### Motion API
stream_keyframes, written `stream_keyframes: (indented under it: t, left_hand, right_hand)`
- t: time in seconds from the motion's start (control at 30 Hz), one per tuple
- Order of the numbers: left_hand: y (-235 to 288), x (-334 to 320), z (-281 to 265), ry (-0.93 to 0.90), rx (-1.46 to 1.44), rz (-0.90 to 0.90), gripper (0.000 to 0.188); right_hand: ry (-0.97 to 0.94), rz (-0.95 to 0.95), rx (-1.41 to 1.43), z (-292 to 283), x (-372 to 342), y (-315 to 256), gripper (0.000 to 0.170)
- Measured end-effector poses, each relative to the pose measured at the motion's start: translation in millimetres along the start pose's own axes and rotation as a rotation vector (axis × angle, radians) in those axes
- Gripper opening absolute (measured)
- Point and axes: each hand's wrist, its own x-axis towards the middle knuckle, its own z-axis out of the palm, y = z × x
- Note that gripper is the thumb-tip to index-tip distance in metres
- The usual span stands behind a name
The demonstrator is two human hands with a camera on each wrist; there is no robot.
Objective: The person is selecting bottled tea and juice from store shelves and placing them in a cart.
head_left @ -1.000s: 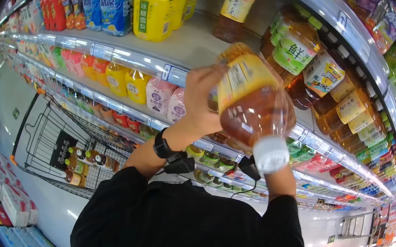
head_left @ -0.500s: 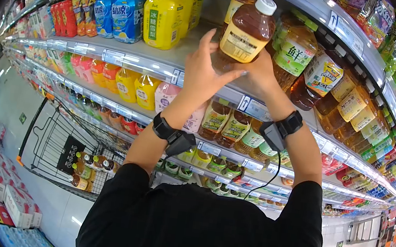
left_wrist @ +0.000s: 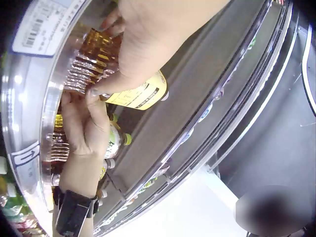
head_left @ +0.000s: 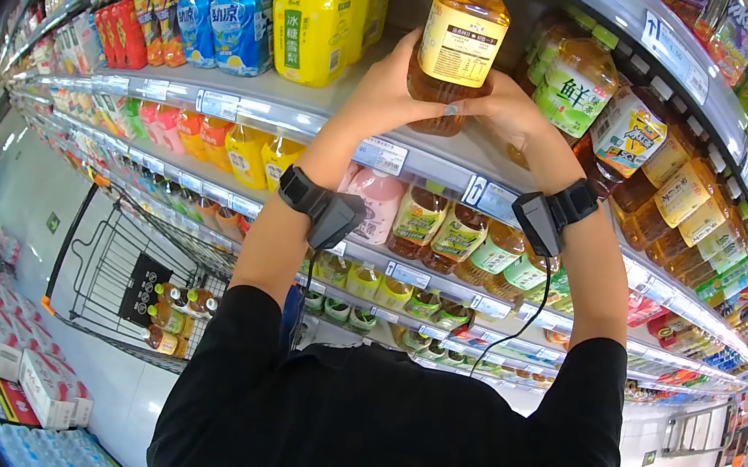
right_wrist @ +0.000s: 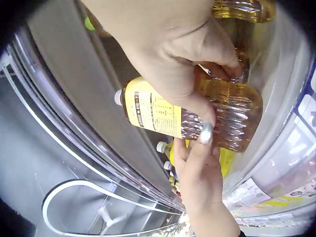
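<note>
A large amber bottle with a white cap and yellow label stands upright at the upper shelf's front. The left hand curls round its left side and the right hand round its right, thumbs meeting across the front. In the left wrist view the left hand and right hand both grip the ribbed lower part of the bottle. The right wrist view shows the right hand on one side of the bottle, the left hand on the other.
Yellow bottles and blue bottles stand left on the shelf. A green-labelled bottle and several tea bottles stand right. Lower shelves hold more drinks. A shopping cart with several bottles is at the lower left, near stacked boxes.
The bottle, earlier tilted cap down, has turned upright with its label facing the person. The left hand, held apart from it half a second ago, now grips it too.
</note>
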Motion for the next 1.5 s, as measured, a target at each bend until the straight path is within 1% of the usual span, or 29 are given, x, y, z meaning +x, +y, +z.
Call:
stream_keyframes:
  t: [0.07, 0.2, 0.3, 0.33, 0.4, 0.43, 0.47, 0.57, 0.6, 0.7, 0.73, 0.83, 0.87, 0.97, 1.0, 1.07, 1.17, 1.2, 1.27, 1.33, 1.37, 1.43, 1.5]
  left_hand:
    - [-10.8, 1.4, 3.2, 0.01, 0.003, 0.01, 0.104]
    - [-10.5, -1.2, 9.2, 0.093, 0.144, -0.049, 0.109]
    - [-10.6, 1.2, 14.8, 0.143, 0.174, -0.014, 0.109]
    - [-7.7, 1.3, 14.7, 0.129, 0.136, -0.061, 0.106]
    - [-0.2, 1.7, 13.2, 0.097, 0.062, -0.153, 0.1]
    - [-0.8, 2.3, 14.1, 0.12, 0.138, -0.132, 0.094]
    - [-2.3, 2.7, 15.5, 0.14, 0.214, -0.11, 0.089]
    - [2.0, 0.1, 22.6, 0.214, 0.525, -0.059, 0.079]
    - [5.6, -1.1, 25.7, 0.244, 0.641, -0.039, 0.076]
    - [9.7, -2.1, 25.9, 0.208, 0.734, -0.103, 0.075]
    - [11.4, -2.0, 24.5, 0.211, 0.727, -0.089, 0.072]
    - [0.8, 5.0, 15.3, 0.145, 0.626, -0.081, 0.069]
    - [-2.6, 7.5, 11.8, 0.131, 0.568, -0.075, 0.066]
    - [-13.6, 16.4, 1.1, 0.012, 0.455, -0.145, 0.061]
    - [-18.9, 18.8, -0.3, 0.002, 0.447, -0.119, 0.059]
    - [-29.8, 21.4, -0.1, -0.018, 0.426, -0.074, 0.056]
    - [-37.2, 25.3, 1.4, -0.062, 0.499, -0.077, 0.054]
    - [-36.5, 26.8, 1.3, -0.078, 0.481, -0.099, 0.053]
    - [-33.9, 28.4, 0.2, -0.111, 0.444, -0.146, 0.051]
    - [-25.9, 30.3, -1.5, -0.119, 0.467, -0.151, 0.049]
    - [-24.4, 31.0, -0.9, -0.126, 0.477, -0.152, 0.049]
    - [-27.8, 33.6, 0.6, -0.131, 0.464, -0.163, 0.049]
    - [-36.6, 37.0, 2.8, -0.132, 0.445, -0.174, 0.05]
  right_hand:
    - [0.058, -0.007, -0.137, 2.7, -4.0, -9.0, 0.053]
    - [0.173, -0.014, -0.32, 0.3, -2.2, -13.4, 0.057]
    - [0.341, -0.045, -0.482, 10.4, -5.1, -15.0, 0.057]
    - [0.446, -0.074, -0.626, 6.1, 5.3, -0.2, 0.055]
    - [0.38, -0.111, -0.518, 11.9, 7.6, 0.1, 0.054]
    - [0.35, -0.13, -0.464, 17.8, 7.6, -3.6, 0.053]
    - [0.195, -0.113, -0.227, 21.6, 5.1, -6.7, 0.045]
    - [0.17, -0.001, -0.018, 27.4, 6.6, -12.2, 0.041]
    - [0.284, 0.018, -0.325, 13.8, 29.3, 10.6, 0.041]
    - [0.391, 0.002, -0.295, 4.7, 52.9, 35.2, 0.087]
    - [0.423, -0.004, -0.285, 5.6, 57.3, 37.2, 0.104]
    - [0.522, 0.009, -0.388, 9.7, 67.5, 41.9, 0.093]
    - [0.513, -0.011, -0.356, 9.9, 68.8, 43.2, 0.083]
    - [0.473, -0.083, -0.263, 8.4, 77.5, 44.9, 0.057]
    - [0.477, -0.06, -0.261, 8.0, 79.3, 42.6, 0.055]
    - [0.531, -0.004, -0.346, 5.5, 79.3, 40.8, 0.053]
    - [0.577, 0.057, -0.462, 13.1, 66.2, 19.7, 0.051]
    - [0.587, 0.072, -0.499, 14.6, 64.5, 16.9, 0.051]
    - [0.557, 0.038, -0.464, 2.9, 79.3, 34.7, 0.05]
    - [0.545, 0.007, -0.423, -5.9, 95.9, 50.3, 0.052]
    - [0.554, 0.037, -0.409, -8.1, 96.6, 55.3, 0.052]
    - [0.578, 0.097, -0.385, -1.9, 82.3, 39.3, 0.054]
    - [0.611, 0.085, -0.396, -1.6, 90.4, 46.1, 0.043]
